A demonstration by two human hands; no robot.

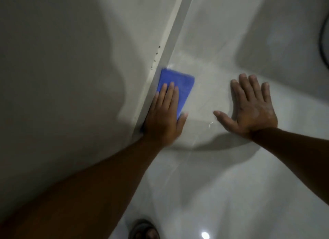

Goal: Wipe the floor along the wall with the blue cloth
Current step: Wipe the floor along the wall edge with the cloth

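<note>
A folded blue cloth (179, 86) lies flat on the glossy white floor (210, 176), its left edge against the skirting (170, 48) at the foot of the wall (67, 64). My left hand (164, 117) presses flat on the near half of the cloth, fingers together and pointing away from me. My right hand (252, 107) rests palm down on the bare floor to the right of the cloth, fingers spread, holding nothing.
Small dark specks (155, 58) mark the wall just above the skirting, beyond the cloth. A dark curved object (324, 37) shows at the right edge. A sandalled foot (144, 230) stands at the bottom edge, near a light reflection (205, 235).
</note>
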